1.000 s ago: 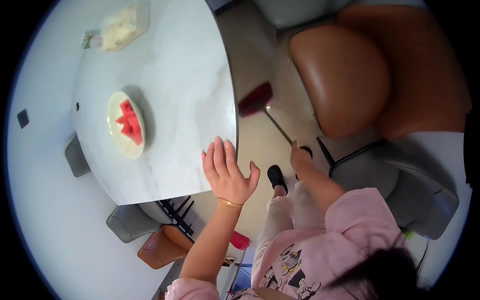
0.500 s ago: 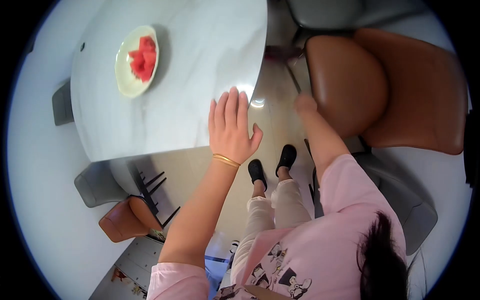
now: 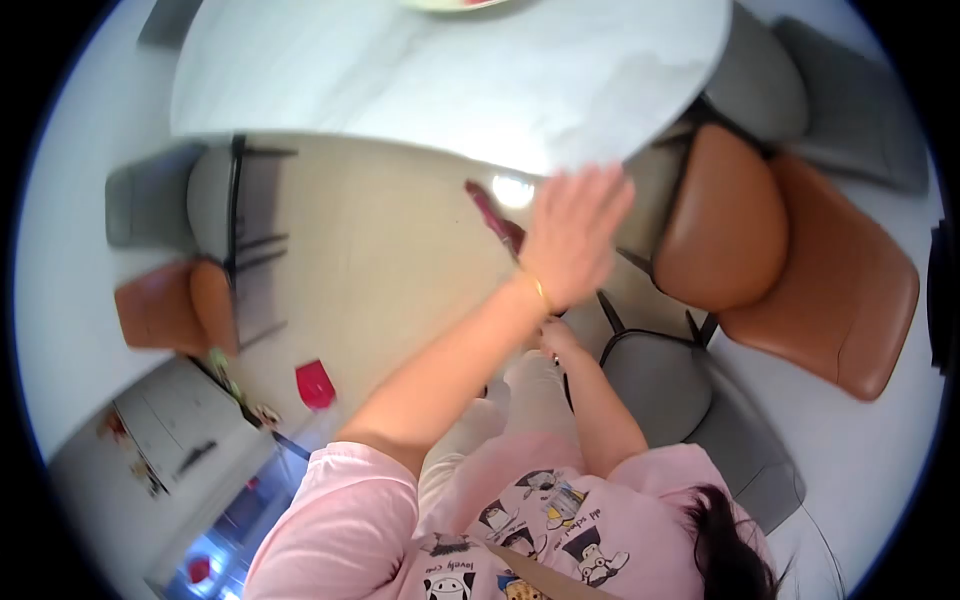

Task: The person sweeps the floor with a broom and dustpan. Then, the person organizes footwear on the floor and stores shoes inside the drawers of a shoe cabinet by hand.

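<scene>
Nearest, the right hand (image 3: 556,340) gripped the broom (image 3: 490,212), its handle mostly hidden; beyond, the blurred left hand (image 3: 575,235), fingers loosely extended, partly covered the dark-red broom head just beside it; farthest, the plate (image 3: 437,6) was cut off.

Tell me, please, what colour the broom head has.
The broom head is dark red; the head view, the only one, shows it.

Left hand (image 3: 578,232) outstretched, blurred, overlapping the edge of white marbled bench (image 3: 400,85); contact unclear. Right hand (image 3: 556,340) closed on dark-red-headed broom (image 3: 486,206), low against beige floor (image 3: 370,230).
</scene>
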The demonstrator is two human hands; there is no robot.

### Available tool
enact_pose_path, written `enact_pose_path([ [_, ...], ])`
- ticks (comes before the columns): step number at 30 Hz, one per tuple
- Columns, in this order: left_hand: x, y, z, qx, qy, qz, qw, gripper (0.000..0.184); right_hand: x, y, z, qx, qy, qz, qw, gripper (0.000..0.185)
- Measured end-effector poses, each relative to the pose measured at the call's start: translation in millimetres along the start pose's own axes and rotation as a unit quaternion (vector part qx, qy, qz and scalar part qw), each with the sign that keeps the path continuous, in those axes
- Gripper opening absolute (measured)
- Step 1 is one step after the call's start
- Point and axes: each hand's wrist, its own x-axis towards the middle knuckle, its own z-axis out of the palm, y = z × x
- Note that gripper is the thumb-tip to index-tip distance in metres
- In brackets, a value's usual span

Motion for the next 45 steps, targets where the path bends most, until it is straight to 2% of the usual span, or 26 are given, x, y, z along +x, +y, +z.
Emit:
enact_pose_path([
  [1, -37.1, 10.9, -3.4, -0.067, 0.008, -0.024, 0.997, 0.062, 8.3, 19.0, 6.8, 0.087, 0.049, -0.147, 0.984, 0.04],
  [3, -128.7, 23.2, 5.0, -0.154, -0.027, -0.11, 0.982, 0.045, -14.8, 13.5, -11.3, 0.113, 0.09, -0.171, 0.975, 0.037],
  [4, -181.4, 21.1, 11.8, -0.17, -0.052, -0.152, 0.972, 0.04, -33.0, -5.2, -49.3, -0.133, 0.039, 0.009, 0.99, 0.037],
  [6, -291.7, 19.0, 21.5, -0.206, -0.102, -0.263, 0.937, 0.03, -18.6, -14.4, -69.9, -0.119, 0.09, 0.058, 0.987, 0.033],
  [8, -393.5, -1.1, 6.2, -0.217, -0.176, -0.385, 0.879, 0.026, -28.5, -74.4, -50.4, -0.174, 0.14, 0.08, 0.971, 0.033],
  [9, -447.1, -4.0, 3.6, -0.203, -0.222, -0.429, 0.852, 0.026, -16.6, -63.2, -44.1, -0.185, 0.133, 0.068, 0.971, 0.033],
  [11, -517.4, -24.9, -47.8, -0.159, -0.229, -0.502, 0.819, 0.024, 29.5, -44.8, -25.7, -0.253, 0.093, 0.147, 0.952, 0.03],
  [13, -613.4, -41.2, -68.4, -0.099, -0.222, -0.629, 0.738, 0.026, 74.2, 3.9, 6.6, -0.379, 0.007, 0.069, 0.923, 0.027],
  [15, -676.0, -55.7, -96.1, -0.075, -0.177, -0.729, 0.657, 0.027, 78.6, 23.5, 59.0, -0.419, -0.051, 0.061, 0.904, 0.026],
  [17, -742.5, -57.4, -117.7, -0.072, -0.138, -0.752, 0.64, 0.027, 37.2, 36.3, 143.3, -0.241, 0.006, 0.092, 0.966, 0.025],
  [21, -819.1, -54.9, -143.2, -0.091, -0.076, -0.773, 0.623, 0.028, 41.0, 86.0, 250.5, -0.3, -0.023, 0.094, 0.949, 0.025],
  [22, -834.5, -54.4, -149.1, -0.098, -0.068, -0.777, 0.618, 0.028, 30.4, 87.5, 270.2, -0.203, -0.024, 0.109, 0.973, 0.023],
  [24, -842.1, -55.4, -142.8, -0.122, -0.066, -0.783, 0.606, 0.028, -9.1, 70.5, 296.7, -0.037, 0.025, 0.133, 0.99, 0.01],
  [25, -843.7, -58.9, -141.4, -0.133, -0.059, -0.784, 0.604, 0.028, -23.0, 57.3, 298.8, -0.048, 0.03, 0.13, 0.99, 0.01],
  [27, -849.8, -65.5, -144.2, -0.159, -0.057, -0.77, 0.615, 0.029, -44.7, 38.6, 308.3, 0.044, -0.027, 0.133, 0.99, 0.016],
  [28, -855.1, -70.0, -146.3, -0.165, -0.049, -0.777, 0.606, 0.029, -57.4, 28.0, 316.6, 0.031, 0.001, 0.146, 0.989, 0.02],
  [30, -864.9, -79.6, -150.6, -0.132, -0.022, -0.757, 0.639, 0.03, -78.8, 13.2, 313.8, 0.079, -0.015, 0.163, 0.983, 0.015],
  [32, -879.0, -90.5, -159.3, -0.115, 0.009, -0.768, 0.63, 0.032, -97.2, 2.8, 311.8, 0.049, -0.03, 0.144, 0.988, 0.011],
  [33, -889.0, -98.3, -165.7, -0.093, 0.031, -0.771, 0.629, 0.035, -90.9, 3.6, 303.8, 0.052, -0.04, 0.16, 0.985, 0.016],
  [37, -957.9, -124.4, -200.7, -0.015, 0.086, -0.822, 0.562, 0.048, -98.4, -12.9, 329.8, 0.005, -0.027, 0.171, 0.985, 0.015],
  [38, -976.9, -134.7, -216.9, 0.02, 0.122, -0.83, 0.544, 0.052, -105.8, -16.4, 342.9, -0.029, -0.022, 0.168, 0.985, 0.025],
  [39, -997.0, -140.4, -236.1, 0.028, 0.125, -0.836, 0.533, 0.052, -110.1, -14.3, 354.4, -0.036, -0.034, 0.173, 0.984, 0.025],
  [41, -1031.1, -155.5, -280.7, 0.088, 0.098, -0.864, 0.485, 0.068, -115.4, -7.4, 376.4, -0.088, -0.018, 0.17, 0.981, 0.023],
  [42, -1035.8, -157.6, -294.9, 0.097, 0.098, -0.866, 0.48, 0.068, -115.0, -3.3, 371.0, -0.088, -0.029, 0.173, 0.981, 0.023],
  [44, -1066.4, -162.0, -335.3, 0.122, 0.159, -0.901, 0.385, 0.087, -126.7, 2.1, 390.7, -0.059, -0.13, 0.183, 0.973, 0.022],
  [45, -1091.4, -161.8, -363.7, 0.134, 0.156, -0.904, 0.375, 0.087, -129.5, 11.1, 421.3, -0.061, -0.143, 0.192, 0.969, 0.022],
])
